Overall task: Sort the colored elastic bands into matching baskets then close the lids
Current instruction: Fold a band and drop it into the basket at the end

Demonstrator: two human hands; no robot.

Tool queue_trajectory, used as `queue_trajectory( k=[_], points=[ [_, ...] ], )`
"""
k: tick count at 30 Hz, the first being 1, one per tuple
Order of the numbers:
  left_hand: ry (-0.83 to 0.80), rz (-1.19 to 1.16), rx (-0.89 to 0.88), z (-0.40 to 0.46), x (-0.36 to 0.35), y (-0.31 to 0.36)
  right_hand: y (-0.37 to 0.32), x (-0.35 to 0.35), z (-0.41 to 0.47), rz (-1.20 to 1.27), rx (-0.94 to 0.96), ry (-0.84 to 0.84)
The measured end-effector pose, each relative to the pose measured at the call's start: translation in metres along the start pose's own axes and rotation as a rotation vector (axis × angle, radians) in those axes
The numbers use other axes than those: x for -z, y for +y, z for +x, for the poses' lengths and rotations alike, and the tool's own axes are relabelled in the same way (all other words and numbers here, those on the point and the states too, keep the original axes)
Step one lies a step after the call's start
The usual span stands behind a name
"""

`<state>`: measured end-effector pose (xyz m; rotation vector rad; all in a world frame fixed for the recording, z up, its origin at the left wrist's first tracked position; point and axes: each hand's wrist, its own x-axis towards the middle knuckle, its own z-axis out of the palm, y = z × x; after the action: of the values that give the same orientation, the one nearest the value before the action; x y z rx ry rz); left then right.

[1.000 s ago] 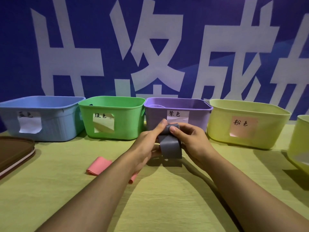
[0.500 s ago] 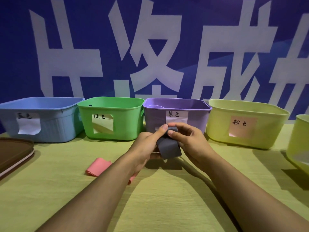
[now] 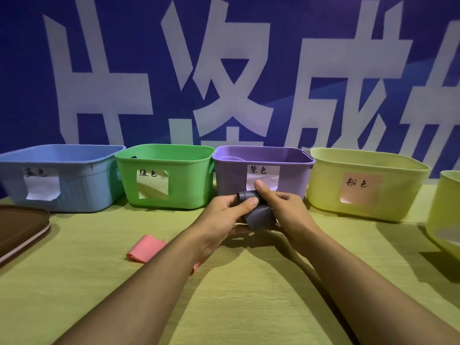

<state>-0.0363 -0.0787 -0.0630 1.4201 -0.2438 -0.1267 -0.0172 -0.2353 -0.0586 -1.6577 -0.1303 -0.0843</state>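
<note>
Progress: partway, as I judge it; the grey-purple band (image 3: 258, 215) is in hand and not yet dropped in, and a pink band (image 3: 145, 248) lies on the worktop (image 3: 249, 307) at about 8 o'clock from the hands.
Baskets: blue basket (image 3: 74, 192), green basket (image 3: 174, 195), purple basket (image 3: 229, 180) and yellow-green basket (image 3: 398, 202) stand in a row along the far edge, each with a paper label; another pale basket (image 3: 445, 212) shows at the 3 o'clock edge.
Already sorted: something pale shows inside the purple basket near its left rim; what it is I cannot tell. The other baskets' insides are hidden.
Lids: none on any basket; one brown lid (image 3: 17, 227) lies flat at 9 o'clock.
Left to do: by my reading, drop this band, sort the pink one, then fit the lids.
Left hand (image 3: 224, 215) grip: fingers curled, thumb pressing the band's rolled top.
Right hand (image 3: 286, 212) grip: fingers curled round the band from the right, one fingertip raised above the roll.
Band position: held off the worktop between both hands, just in front of the purple basket's label.
</note>
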Motion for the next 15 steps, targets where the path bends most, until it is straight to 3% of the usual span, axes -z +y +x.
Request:
queue_trajectory(
  k=[15],
  points=[
    [0.063, -0.121, 0.096, -0.003, 0.001, 0.011, 0.004, 0.002, 0.002, 0.159, 0.160, -0.098]
  ],
)
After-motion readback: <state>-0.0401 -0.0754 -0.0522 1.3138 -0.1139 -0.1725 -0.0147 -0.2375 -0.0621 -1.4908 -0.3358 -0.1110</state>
